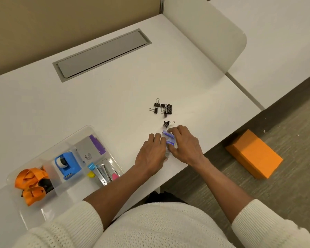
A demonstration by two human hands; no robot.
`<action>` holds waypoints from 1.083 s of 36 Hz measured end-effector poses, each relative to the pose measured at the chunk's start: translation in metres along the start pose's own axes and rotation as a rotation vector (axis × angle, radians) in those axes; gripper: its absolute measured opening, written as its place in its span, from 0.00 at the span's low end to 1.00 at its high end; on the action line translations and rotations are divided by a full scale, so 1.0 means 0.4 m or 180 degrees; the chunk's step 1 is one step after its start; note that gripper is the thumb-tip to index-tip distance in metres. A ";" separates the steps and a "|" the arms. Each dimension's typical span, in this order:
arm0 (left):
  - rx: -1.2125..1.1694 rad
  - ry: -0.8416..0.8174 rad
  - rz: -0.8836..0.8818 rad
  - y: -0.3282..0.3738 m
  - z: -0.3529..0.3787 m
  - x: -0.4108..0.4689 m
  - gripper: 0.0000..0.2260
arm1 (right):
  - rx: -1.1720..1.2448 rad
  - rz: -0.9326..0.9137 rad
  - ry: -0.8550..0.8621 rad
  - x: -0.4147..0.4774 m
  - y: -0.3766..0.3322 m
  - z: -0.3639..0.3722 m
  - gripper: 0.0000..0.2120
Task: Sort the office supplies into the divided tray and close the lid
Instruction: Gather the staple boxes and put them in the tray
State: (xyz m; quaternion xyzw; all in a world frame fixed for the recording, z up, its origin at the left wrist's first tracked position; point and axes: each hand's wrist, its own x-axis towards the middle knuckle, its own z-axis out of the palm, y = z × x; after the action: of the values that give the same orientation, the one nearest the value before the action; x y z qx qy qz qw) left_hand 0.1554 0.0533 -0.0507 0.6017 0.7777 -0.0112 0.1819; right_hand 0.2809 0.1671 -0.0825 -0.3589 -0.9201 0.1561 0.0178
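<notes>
Hands are meeting at the near edge of the white surface [115, 97]: my left hand [151, 154] and my right hand [183, 145] are both closing their fingertips on a small clear packet with blue printing [168, 137], which is lying on the surface between them. I cannot tell whether it is lifted at all. Just beyond my right fingers a single black binder clip [167, 124] is lying alone, and a little farther off a loose cluster of binder clips [162, 108] is sitting together. To my left the clear divided tray [82, 130] is resting open on the surface, holding a blue tape dispenser [67, 164], orange lanyards [31, 183], a grey and purple box [90, 149] and a compartment of small stationery [104, 171]. An orange box [254, 153] is lying on the floor to my right.
</notes>
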 end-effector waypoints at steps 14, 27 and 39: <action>-0.0419 0.0082 -0.0121 -0.020 -0.006 -0.004 0.18 | 0.0562 0.0405 -0.0280 -0.020 0.036 -0.029 0.32; -0.1506 0.1130 -0.0440 -0.053 -0.159 -0.156 0.17 | 0.1931 0.0909 -0.0055 -0.094 -0.082 -0.127 0.22; -0.1588 0.1444 -0.1826 -0.335 -0.139 -0.560 0.21 | 0.2275 0.0332 -0.1457 -0.113 -0.512 -0.110 0.18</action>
State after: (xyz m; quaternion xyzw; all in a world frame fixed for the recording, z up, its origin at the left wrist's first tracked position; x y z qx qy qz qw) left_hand 0.0615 -0.1791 0.0404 0.2864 0.9123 0.2593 0.1358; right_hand 0.1866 0.0071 0.0244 -0.3323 -0.7690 0.5414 -0.0715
